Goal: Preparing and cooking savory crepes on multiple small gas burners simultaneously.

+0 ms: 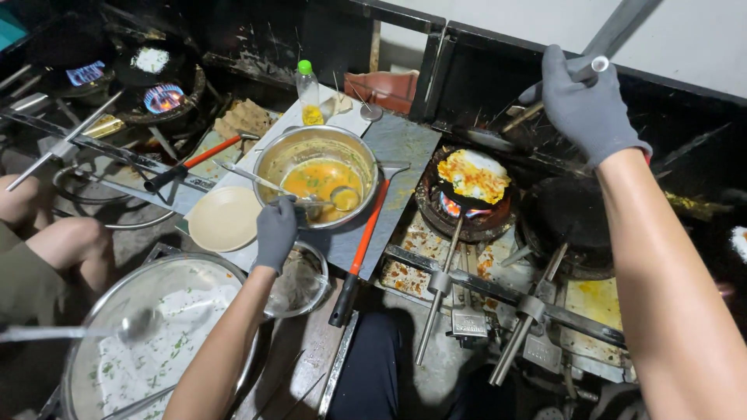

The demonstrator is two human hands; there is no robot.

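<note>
Below the head camera, I see my left hand (pixel 275 230) in a grey glove, closed around the handle of a ladle (pixel 343 198) whose bowl sits in the orange batter of a steel mixing bowl (pixel 317 174). That bowl rests on a grey slab (pixel 401 148) between two cooking stations, and a second long spoon (pixel 253 179) leans in it from the left. Just left of the bowl lies a pale empty plate (pixel 225 218), and a small plastic bottle with a green cap (pixel 309 93) stands behind it.

My right hand (pixel 585 101), also gloved, is raised at the upper right and clenched on a slim metal handle (pixel 597 65) that runs down toward the burners. On the lit burner right of the slab sits a small dark pan (pixel 471 187) holding a yellow omelette (pixel 474 174); its long metal handle points toward me. Beside it to the right is another dark pan (pixel 572 214), with its own handle.

An orange-handled tool (pixel 359 253) lies along the slab's right edge, and a similar one (pixel 191 164) lies to the left. Near my left forearm a large steel basin (pixel 156 334) holds white batter flecked with green, with a ladle (pixel 93 330) in it. Two more flames burn at the far left, and another person's knees (pixel 54 233) show at the left edge.
</note>
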